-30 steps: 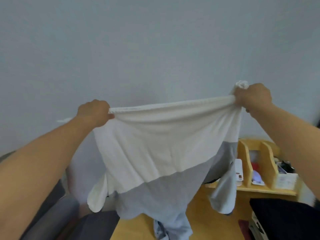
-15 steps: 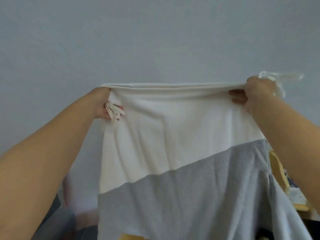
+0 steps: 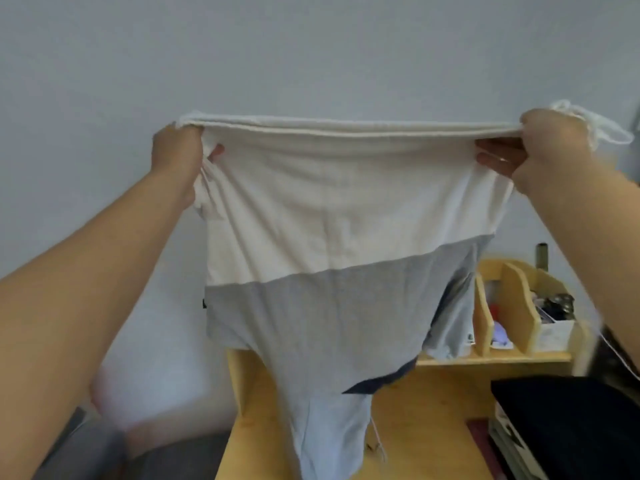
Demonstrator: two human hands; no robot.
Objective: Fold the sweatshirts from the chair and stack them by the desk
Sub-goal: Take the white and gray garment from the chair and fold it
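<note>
Hanging up in mid-air between both hands is the sweatshirt [image 3: 311, 244], white on the top half and grey below, stretched flat against a plain pale wall [image 3: 311, 46]. No readable writing anywhere; there's a tiny dark tag on its left edge and a small label low on the right, both too small to make out. Behind and below it sits the wooden surface [image 3: 433, 410], with a wooden organizer [image 3: 516, 306] at the back holding papers and odds and ends, blurry. A black folded thing [image 3: 568, 417] lies on the right side of the surface, over something with a white edge. Grey upholstery [image 3: 166, 459] shows bottom left. The garment blocks most of the surface's middle.

Left hand [image 3: 178, 152] has its fingers curled round the top left corner of the white hem. Right hand [image 3: 540, 150] pinches the top right corner, with a white drawstring [image 3: 595, 129] looping out past it. The hem runs taut and level between them.
</note>
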